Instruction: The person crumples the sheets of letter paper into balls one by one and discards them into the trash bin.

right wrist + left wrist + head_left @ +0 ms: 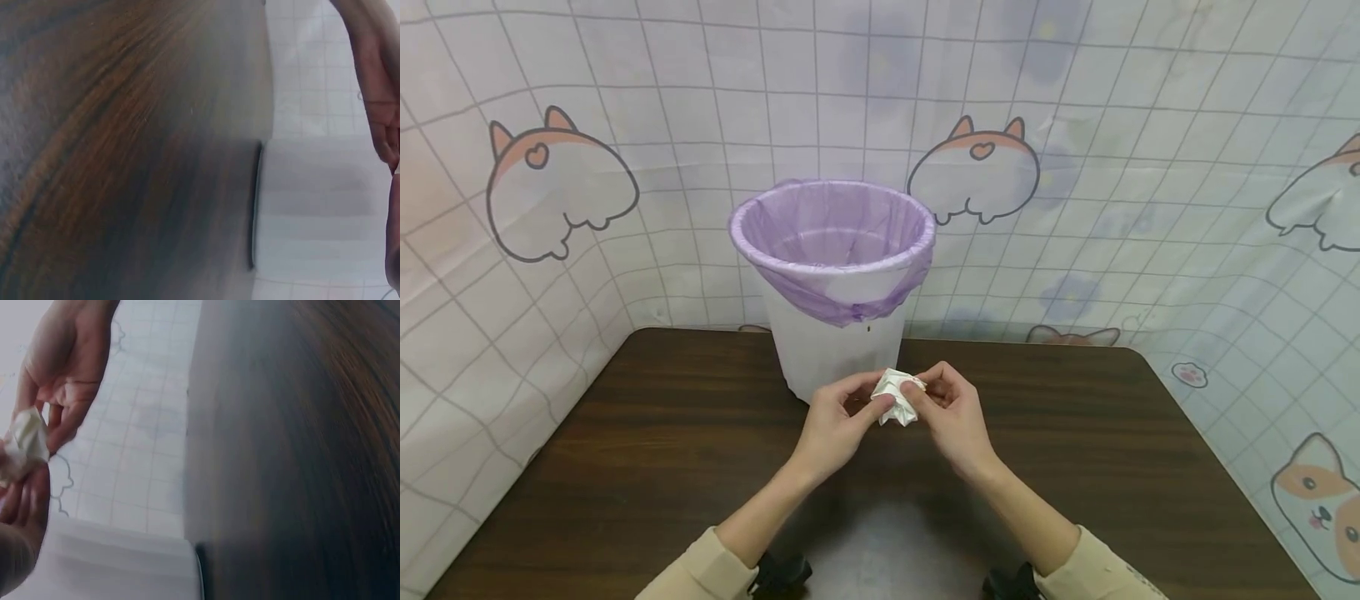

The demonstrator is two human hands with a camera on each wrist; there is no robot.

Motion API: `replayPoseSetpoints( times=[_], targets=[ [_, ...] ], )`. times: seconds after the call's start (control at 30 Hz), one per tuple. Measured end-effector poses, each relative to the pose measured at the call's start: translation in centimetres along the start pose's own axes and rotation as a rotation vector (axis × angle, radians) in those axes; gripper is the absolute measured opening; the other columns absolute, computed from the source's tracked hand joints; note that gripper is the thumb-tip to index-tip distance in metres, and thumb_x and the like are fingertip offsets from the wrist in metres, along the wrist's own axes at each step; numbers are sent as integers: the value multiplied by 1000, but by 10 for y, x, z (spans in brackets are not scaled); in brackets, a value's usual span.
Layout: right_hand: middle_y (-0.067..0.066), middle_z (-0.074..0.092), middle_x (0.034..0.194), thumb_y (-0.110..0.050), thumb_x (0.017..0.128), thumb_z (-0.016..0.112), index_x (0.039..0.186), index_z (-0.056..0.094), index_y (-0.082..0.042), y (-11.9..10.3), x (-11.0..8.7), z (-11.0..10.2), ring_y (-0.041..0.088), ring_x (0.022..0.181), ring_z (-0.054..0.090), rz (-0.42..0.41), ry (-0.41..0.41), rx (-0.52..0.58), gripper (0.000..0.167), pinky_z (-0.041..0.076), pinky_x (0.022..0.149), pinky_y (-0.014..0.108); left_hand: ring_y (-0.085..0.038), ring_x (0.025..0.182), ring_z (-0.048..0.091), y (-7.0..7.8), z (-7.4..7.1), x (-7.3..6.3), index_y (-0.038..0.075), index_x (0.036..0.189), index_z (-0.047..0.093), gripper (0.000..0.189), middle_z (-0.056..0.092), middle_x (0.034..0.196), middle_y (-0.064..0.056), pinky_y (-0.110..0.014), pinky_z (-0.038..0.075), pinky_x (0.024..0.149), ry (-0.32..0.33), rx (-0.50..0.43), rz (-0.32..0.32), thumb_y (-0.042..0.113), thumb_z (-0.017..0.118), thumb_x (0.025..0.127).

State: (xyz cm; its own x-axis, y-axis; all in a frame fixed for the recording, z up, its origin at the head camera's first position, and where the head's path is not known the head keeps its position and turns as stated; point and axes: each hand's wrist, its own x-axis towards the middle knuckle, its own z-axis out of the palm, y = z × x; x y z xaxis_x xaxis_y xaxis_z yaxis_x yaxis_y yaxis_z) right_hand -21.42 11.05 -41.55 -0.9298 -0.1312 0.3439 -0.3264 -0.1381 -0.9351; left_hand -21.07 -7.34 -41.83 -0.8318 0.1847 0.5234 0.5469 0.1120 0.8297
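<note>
Both hands meet over the table, just in front of the bin, around a crumpled piece of white paper (895,393). The left hand (835,421) pinches its left side between thumb and fingers. On the other side, the right hand (957,417) pinches it with the thumb on top. In the left wrist view the paper (28,437) shows as a small folded wad between the hands. Only a sliver of it appears at the edge of the right wrist view, beside the right hand (394,231). The fingers hide part of the paper.
A white bin (835,350) with a purple bag (850,304) folded over its rim stands on the dark wooden table (647,467). Its opening faces up. Behind it hangs a white gridded cloth (820,108) with cartoon dogs, enclosing the back and sides.
</note>
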Motion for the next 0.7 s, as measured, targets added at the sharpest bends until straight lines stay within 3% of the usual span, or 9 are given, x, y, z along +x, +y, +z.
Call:
replayPoseSetpoints(
  times=[0.33, 0.7],
  targets=[
    [12, 68, 110, 3, 93, 73, 121, 59, 5, 5, -5, 0, 20, 95, 68, 68, -22, 6, 31, 57, 79, 29, -20, 77, 62, 4, 7, 1, -2, 118, 71, 24, 72, 99, -10, -26, 52, 61, 82, 31, 10, 5, 74, 95],
    [3, 67, 89, 11, 89, 73, 98, 56, 13, 5, -1, 6, 13, 77, 62, -60, 14, 62, 20, 53, 66, 22, -13, 69, 57, 7, 14, -1, 0, 109, 74, 18, 71, 89, -8, -21, 47, 58, 170, -17, 16, 0, 76, 92]
  ],
)
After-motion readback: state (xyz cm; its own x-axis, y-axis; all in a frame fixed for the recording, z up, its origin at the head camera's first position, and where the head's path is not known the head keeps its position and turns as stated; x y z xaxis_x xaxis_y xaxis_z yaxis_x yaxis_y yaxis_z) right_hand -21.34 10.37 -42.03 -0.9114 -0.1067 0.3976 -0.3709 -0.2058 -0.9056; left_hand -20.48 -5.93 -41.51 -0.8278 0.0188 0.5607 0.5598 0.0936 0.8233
